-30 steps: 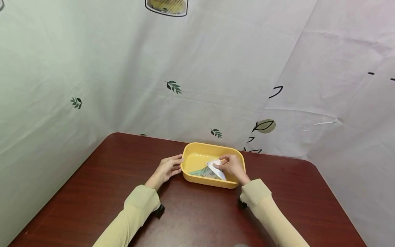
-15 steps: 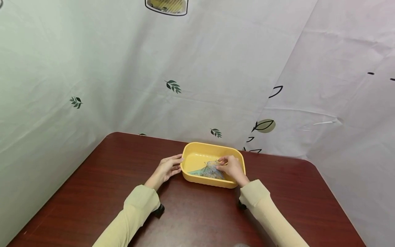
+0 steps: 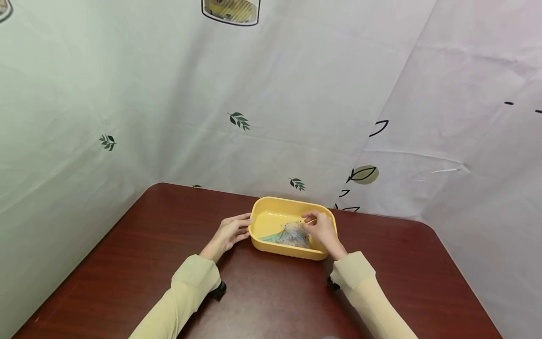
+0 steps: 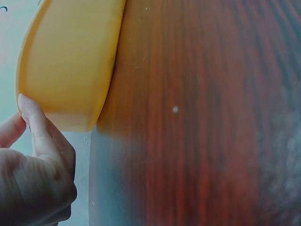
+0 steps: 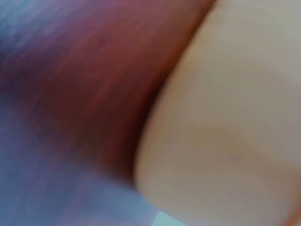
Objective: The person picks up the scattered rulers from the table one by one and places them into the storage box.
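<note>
A yellow rectangular plastic bin (image 3: 275,253) stands near the table's far edge. My left hand (image 3: 229,231) is at its left end, fingertips touching the outer wall by the rim. In the left wrist view, fingers of the left hand (image 4: 40,155) meet the bin's corner. My right hand (image 3: 322,230) reaches over the right side into the bin. Its thumb and fingertips pinch the edge of a crinkled, clear plastic packet (image 3: 293,234) with small printed marks. Beneath the packet lies a flat greenish piece (image 3: 269,238). What is inside the packet is too small to tell.
The reddish-brown table (image 3: 262,301) extends around the bin. A white printed cloth (image 3: 296,117) hangs right behind the table's far edge. In the right wrist view, the blurred bin wall (image 5: 225,117) fills the right side. A greyish thing (image 3: 331,337) barely shows at the bottom.
The packet has turned from a bright white, shiny look to a clear, crinkled one as the right hand shifted slightly. The left hand and bin have stayed in place.
</note>
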`<state>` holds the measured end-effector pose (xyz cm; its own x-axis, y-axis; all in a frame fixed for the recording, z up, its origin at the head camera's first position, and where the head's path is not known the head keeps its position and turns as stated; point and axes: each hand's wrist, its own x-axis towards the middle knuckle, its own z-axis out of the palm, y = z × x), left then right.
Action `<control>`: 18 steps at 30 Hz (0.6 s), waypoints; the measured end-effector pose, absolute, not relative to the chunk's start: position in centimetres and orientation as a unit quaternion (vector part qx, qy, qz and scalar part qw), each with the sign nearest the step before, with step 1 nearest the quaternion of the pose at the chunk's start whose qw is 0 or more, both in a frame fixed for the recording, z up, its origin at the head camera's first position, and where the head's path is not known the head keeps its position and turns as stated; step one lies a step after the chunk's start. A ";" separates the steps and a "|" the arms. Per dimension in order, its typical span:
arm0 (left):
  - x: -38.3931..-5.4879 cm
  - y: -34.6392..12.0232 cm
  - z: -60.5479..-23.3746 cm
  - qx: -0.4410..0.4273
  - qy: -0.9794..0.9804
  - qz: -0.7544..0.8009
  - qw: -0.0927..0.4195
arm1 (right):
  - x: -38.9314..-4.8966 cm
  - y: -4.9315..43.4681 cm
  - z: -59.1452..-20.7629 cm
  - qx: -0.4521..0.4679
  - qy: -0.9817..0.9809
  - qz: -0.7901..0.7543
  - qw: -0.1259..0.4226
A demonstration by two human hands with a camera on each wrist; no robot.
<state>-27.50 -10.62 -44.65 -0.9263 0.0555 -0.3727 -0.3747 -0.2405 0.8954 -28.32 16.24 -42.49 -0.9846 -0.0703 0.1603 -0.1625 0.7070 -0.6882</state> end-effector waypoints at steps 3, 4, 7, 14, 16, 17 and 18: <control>-27.5 -10.7 -44.7 -0.133 0.599 0.777 0.139 | -27.7 16.2 -41.4 0.065 -0.920 0.380 0.063; -27.6 -10.7 -44.8 -0.133 0.599 0.777 0.139 | -27.5 16.2 -41.0 0.068 -0.921 0.378 0.066; -27.6 -10.7 -44.8 -0.134 0.598 0.778 0.141 | -26.8 16.1 -39.8 0.073 -0.921 0.376 0.070; -27.7 -10.6 -44.9 -0.132 0.596 0.778 0.146 | -24.8 16.1 -38.1 0.091 -0.917 0.382 0.068; -27.7 -10.6 -44.9 -0.132 0.596 0.778 0.147 | -24.0 16.1 -38.1 0.091 -0.915 0.389 0.058; -27.7 -10.6 -44.9 -0.132 0.596 0.778 0.147 | -23.6 16.1 -38.1 0.092 -0.914 0.392 0.053; -27.7 -10.7 -44.9 -0.131 0.597 0.778 0.147 | -23.2 16.1 -38.1 0.094 -0.912 0.396 0.049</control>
<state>-27.65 -10.65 -44.86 -0.9226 0.0719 -0.3791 -0.3848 -0.2450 0.8899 -23.23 16.12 -38.10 -0.9776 -0.1321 0.1638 -0.2099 0.6693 -0.7128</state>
